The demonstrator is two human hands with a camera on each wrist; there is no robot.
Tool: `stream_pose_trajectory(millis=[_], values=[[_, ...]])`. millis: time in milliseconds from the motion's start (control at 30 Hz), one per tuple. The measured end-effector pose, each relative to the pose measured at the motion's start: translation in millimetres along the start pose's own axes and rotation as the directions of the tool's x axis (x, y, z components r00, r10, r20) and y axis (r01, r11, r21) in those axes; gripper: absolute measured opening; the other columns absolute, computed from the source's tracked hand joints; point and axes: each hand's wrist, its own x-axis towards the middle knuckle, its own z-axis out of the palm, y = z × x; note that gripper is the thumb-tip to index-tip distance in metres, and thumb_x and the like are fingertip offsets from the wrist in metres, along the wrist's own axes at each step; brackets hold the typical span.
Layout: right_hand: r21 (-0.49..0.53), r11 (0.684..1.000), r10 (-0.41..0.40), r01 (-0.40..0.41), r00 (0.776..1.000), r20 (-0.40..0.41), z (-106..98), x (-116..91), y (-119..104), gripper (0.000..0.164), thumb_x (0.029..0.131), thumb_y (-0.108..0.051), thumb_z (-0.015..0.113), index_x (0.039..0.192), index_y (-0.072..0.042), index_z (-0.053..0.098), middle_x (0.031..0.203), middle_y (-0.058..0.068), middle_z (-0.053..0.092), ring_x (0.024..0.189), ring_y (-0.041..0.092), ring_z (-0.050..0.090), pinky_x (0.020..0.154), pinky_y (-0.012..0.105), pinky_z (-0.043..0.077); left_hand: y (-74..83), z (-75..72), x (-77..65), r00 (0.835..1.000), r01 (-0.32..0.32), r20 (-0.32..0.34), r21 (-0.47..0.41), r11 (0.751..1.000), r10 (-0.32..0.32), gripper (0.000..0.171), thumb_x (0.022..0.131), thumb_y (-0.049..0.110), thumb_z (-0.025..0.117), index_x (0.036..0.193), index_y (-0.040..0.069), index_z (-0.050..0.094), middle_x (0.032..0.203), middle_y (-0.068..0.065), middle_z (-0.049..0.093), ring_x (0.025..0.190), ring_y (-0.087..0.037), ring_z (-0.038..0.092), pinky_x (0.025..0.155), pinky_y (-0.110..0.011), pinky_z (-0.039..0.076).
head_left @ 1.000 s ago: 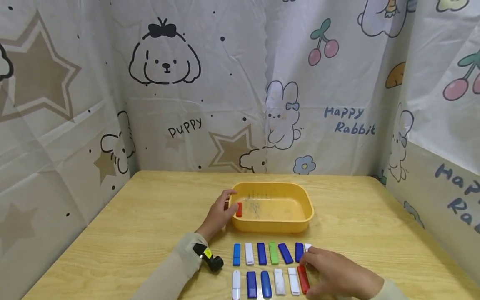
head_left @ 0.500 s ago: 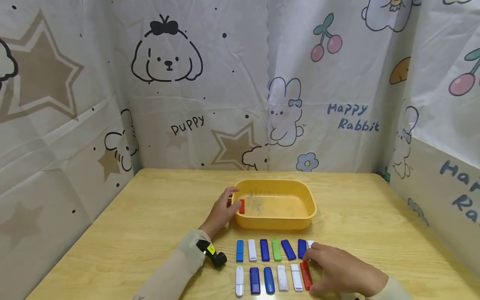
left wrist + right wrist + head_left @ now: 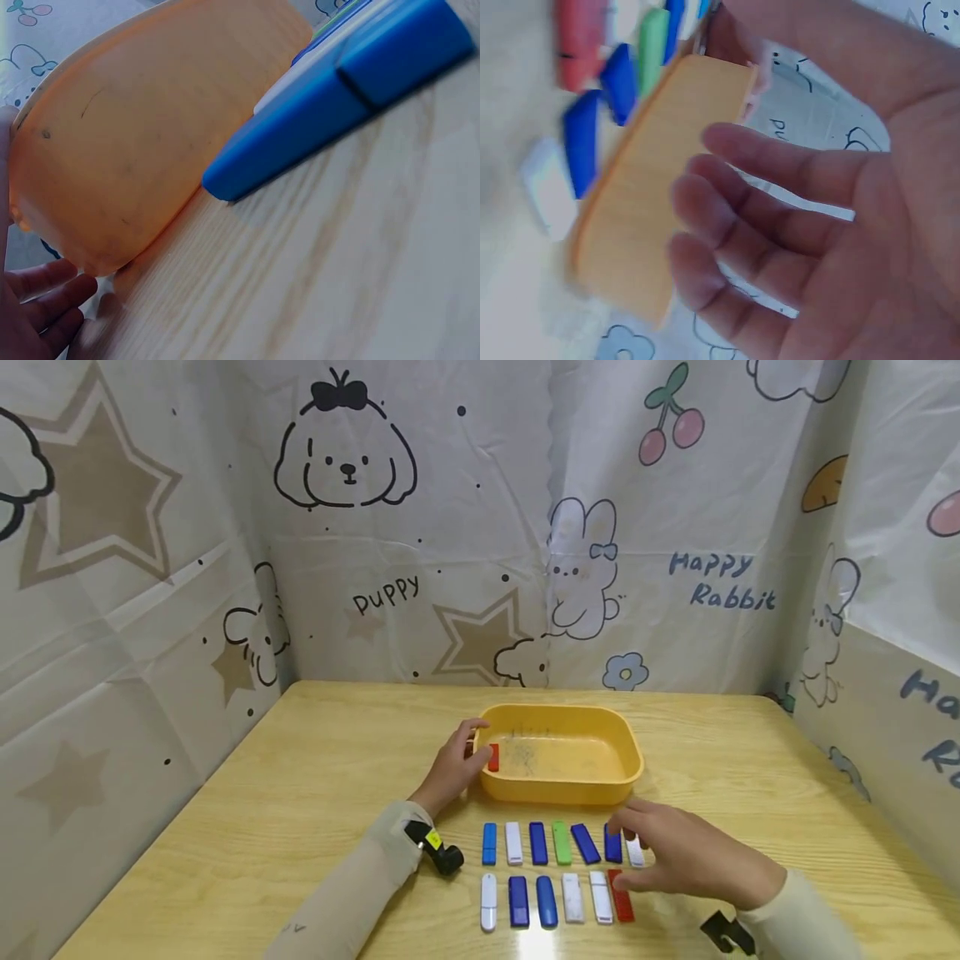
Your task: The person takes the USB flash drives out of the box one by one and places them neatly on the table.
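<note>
My left hand (image 3: 453, 767) grips the left end of a yellow plastic basin (image 3: 558, 792), the thumb over its rim and the other fingers outside. Inside the basin, next to that thumb, lies a red stick (image 3: 493, 757). My right hand (image 3: 693, 852) hovers over the right end of two rows of USB sticks, fingers loosely bent and nothing in its palm. Under its thumb lies a red USB stick (image 3: 621, 897). A dark blue stick (image 3: 612, 847) and a white stick (image 3: 636, 853), partly hidden by the fingers, end the back row.
In front of the basin, the back row also holds a light blue stick (image 3: 489, 843), a green stick (image 3: 562, 842) and others. White and blue sticks make up the front row, with a rounded white one (image 3: 488, 902) at its left. Patterned curtains (image 3: 465, 527) enclose the wooden table (image 3: 360, 735).
My right hand has risen from beside the red USB stick and moved forward over the back row. The left hand stays on the basin. The head view has tipped down slightly.
</note>
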Motion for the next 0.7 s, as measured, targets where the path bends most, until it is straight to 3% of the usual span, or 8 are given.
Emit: stream_pose_trajectory(millis=[233, 400, 700], values=[[-0.075, 0.993, -0.106, 0.095, 0.981, -0.162, -19.5, 34.8, -6.5, 0.031, 0.08, -0.032, 0.078, 0.102, -0.014, 0.066, 0.089, -0.008, 0.056, 0.077, 0.012, 0.054, 0.067, 0.024, 0.05, 3.2, -0.6, 2.8, 1.0, 0.0, 0.0, 0.005, 1.0, 0.0, 0.041, 0.096, 0.023, 0.054, 0.136, 0.021, 0.045, 0.145, -0.006, 0.042, 0.129, -0.029, 0.043, 0.107, -0.046, 0.036], [-0.075, 0.991, -0.124, 0.112, 0.976, -0.177, -22.4, 66.0, -8.0, 0.026, 0.083, -0.027, 0.075, 0.101, -0.011, 0.066, 0.089, -0.002, 0.058, 0.077, 0.016, 0.055, 0.067, 0.025, 0.049, 4.1, -1.4, 2.6, 1.0, -0.002, 0.007, 0.005, 1.0, 0.002, 0.042, 0.096, 0.023, 0.054, 0.136, 0.02, 0.044, 0.144, -0.007, 0.043, 0.127, -0.03, 0.044, 0.106, -0.047, 0.037], [-0.086, 0.994, -0.083, 0.069, 0.981, -0.175, -10.8, 121.9, -7.2, 0.027, 0.085, -0.028, 0.073, 0.104, -0.011, 0.066, 0.094, 0.004, 0.064, 0.08, 0.015, 0.056, 0.072, 0.03, 0.05, -1.4, -0.4, 0.9, 1.0, -0.006, 0.013, 0.008, 1.0, 0.006, 0.042, 0.096, 0.024, 0.054, 0.136, 0.02, 0.044, 0.143, -0.009, 0.043, 0.125, -0.031, 0.046, 0.104, -0.048, 0.039]])
